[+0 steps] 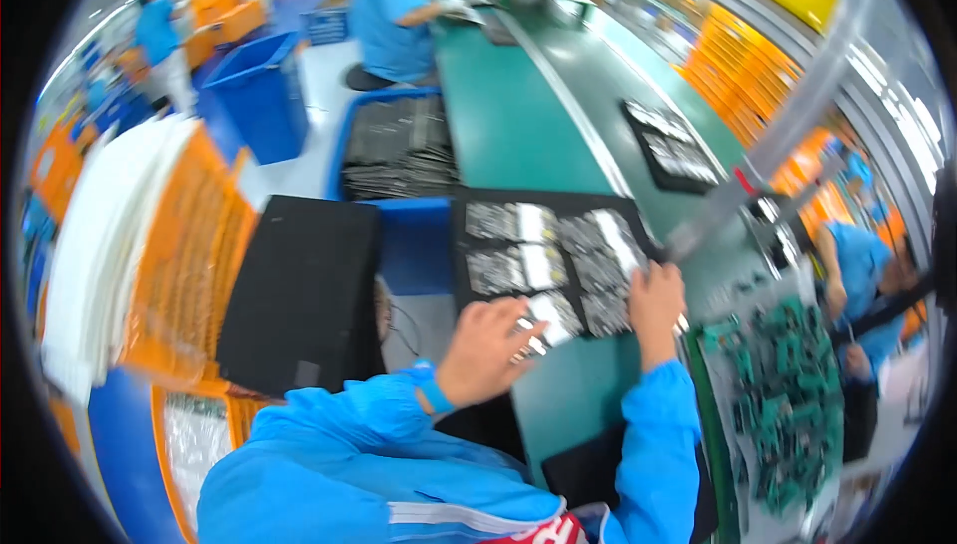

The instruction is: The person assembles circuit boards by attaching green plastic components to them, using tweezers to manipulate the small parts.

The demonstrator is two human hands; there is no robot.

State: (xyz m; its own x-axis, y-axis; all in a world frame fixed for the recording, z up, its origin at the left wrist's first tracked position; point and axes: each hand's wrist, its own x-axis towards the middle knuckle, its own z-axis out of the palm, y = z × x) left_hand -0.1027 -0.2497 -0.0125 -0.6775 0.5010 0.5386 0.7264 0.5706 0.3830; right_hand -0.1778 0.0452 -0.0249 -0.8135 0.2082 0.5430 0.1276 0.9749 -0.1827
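A black tray carries several grey and white flat parts in rows, and lies across the near end of the green bench. My left hand is at its near left corner, fingers bent around a small silvery part beside a white-and-grey part. Blur hides the silvery part's exact kind. On the tray's right edge rests my right hand, its fingers curled over the rim and the thumb side toward the parts.
A second loaded black tray sits farther along the bench. Left are a black box-shaped stack and a blue bin of dark sheets. Green circuit boards lie at right. One co-worker sits ahead, another at right.
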